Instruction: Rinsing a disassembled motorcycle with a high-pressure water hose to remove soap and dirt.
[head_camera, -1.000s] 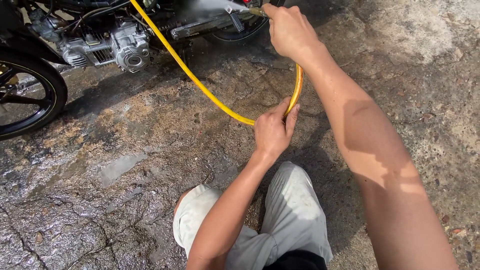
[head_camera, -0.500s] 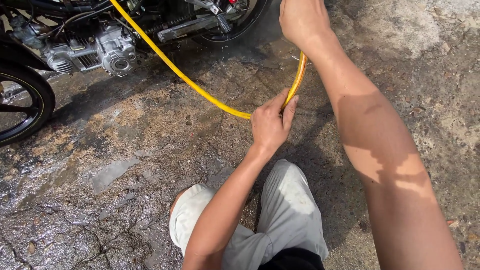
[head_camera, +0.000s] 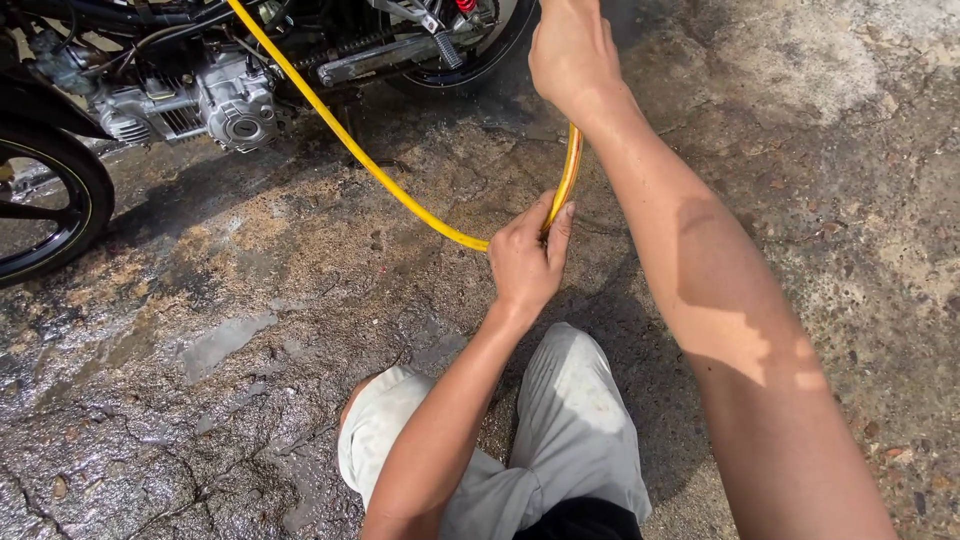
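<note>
A yellow hose (head_camera: 352, 148) runs from the top left across the wet ground and bends up in a loop. My left hand (head_camera: 526, 258) grips the hose at the bottom of that bend. My right hand (head_camera: 568, 52) is stretched forward at the top of the view, closed around the hose's upper end, and its fingertips are cut off by the frame edge. A motorcycle (head_camera: 232, 96) stands just beyond, its engine and chain side facing me.
The motorcycle's front wheel (head_camera: 48, 205) sits at the left edge and its rear wheel (head_camera: 478, 52) at the top centre. The concrete ground (head_camera: 230, 340) is wet and cracked on the left, drier on the right. My knees in light trousers (head_camera: 570, 420) are at the bottom.
My right hand has pushed further forward and up toward the rear wheel with the hose end. My left hand keeps its grip on the bend. The view has shifted slightly.
</note>
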